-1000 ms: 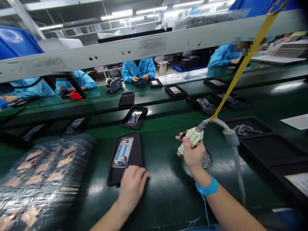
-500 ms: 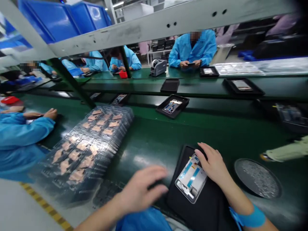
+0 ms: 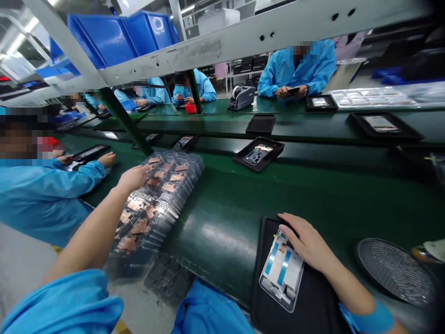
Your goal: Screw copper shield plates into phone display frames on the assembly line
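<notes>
Head view, L hand (image 3: pixel 134 178): at copper pcs (image 3: pixel 169 187); grip can't tell.
R hand (image 3: pixel 308 239): fingers apart on frame (image 3: pixel 294 272).
Frame: prob. stiff, light; hold edges.
Copper pcs: prob. bendable.

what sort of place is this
Most likely an electronics factory, perhaps a phone assembly line. Green benches carry black trays with what look like phone frames, clear plastic trays hold copper-coloured parts, and several people wear matching blue jackets.
</notes>
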Tool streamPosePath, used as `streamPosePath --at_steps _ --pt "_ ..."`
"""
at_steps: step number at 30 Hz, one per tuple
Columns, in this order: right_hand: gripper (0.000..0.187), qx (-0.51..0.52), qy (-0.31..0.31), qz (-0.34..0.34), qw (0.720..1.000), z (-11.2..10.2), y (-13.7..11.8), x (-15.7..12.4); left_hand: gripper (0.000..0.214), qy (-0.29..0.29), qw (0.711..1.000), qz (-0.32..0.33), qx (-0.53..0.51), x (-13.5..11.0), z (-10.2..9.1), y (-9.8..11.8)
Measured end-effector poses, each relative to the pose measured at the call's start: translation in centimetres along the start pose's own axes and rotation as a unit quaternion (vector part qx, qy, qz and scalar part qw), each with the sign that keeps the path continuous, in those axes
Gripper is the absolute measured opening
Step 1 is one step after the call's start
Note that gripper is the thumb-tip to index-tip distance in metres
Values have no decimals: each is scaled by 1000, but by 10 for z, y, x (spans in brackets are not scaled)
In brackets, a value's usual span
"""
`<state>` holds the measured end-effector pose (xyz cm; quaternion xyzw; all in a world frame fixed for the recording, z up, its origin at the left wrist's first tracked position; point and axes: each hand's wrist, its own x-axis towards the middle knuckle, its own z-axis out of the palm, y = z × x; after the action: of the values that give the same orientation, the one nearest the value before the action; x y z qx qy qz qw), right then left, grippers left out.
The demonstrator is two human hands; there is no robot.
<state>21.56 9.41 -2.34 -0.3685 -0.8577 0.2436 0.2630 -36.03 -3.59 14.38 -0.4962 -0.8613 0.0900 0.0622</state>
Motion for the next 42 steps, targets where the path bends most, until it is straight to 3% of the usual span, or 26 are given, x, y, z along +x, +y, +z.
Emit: streamPosePath --at_steps 4,8,13,17,19,21,22,24,26,28,30,32,34,37,39,42 --pt "68 11 8 1 1000 -3 2 3 69 -48 997 44 44 35 -1 -3" --pt "68 11 17 -2 1000 -2 -1 4 81 -77 992 69 74 48 -7 -4" --pt "62 24 27 -9 999 0 0 6 72 -65 991 87 77 42 -20 0" --pt "49 60 36 0 998 -3 -5 8 54 -5 992 114 54 41 -43 13" --pt "42 93 61 13 994 -10 -9 9 57 61 989 134 20 40 -58 42" --pt "37 127 118 27 984 -20 -15 11 59 140 968 195 -74 27 -73 92" --pt "35 149 147 31 977 -25 -19 11 57 168 942 248 -151 13 -81 125" --pt "34 229 171 22 958 -36 -29 9 53 117 877 378 -272 -26 -94 198" --pt "46 358 121 1 926 -44 -40 5 45 42 796 487 -358 -69 -103 270" --pt "68 460 52 4 887 -48 -47 -1 41 -25 715 545 -437 -101 -98 327" --pt "71 492 27 58 868 -52 -47 -6 45 -58 666 554 -496 -118 -78 365" --pt "54 492 47 131 860 -54 -39 -7 57 -57 668 519 -530 -120 -45 384" --pt "43 487 82 180 851 -55 -27 -6 60 -35 709 474 -521 -114 -9 393" --pt "43 464 138 217 848 -50 -10 -2 39 -7 775 453 -441 -105 33 400" --pt "43 441 156 230 853 -40 -4 0 26 8 794 456 -401 -103 48 406" --pt "41 400 167 225 873 -27 -3 1 13 29 801 464 -379 -103 53 413"
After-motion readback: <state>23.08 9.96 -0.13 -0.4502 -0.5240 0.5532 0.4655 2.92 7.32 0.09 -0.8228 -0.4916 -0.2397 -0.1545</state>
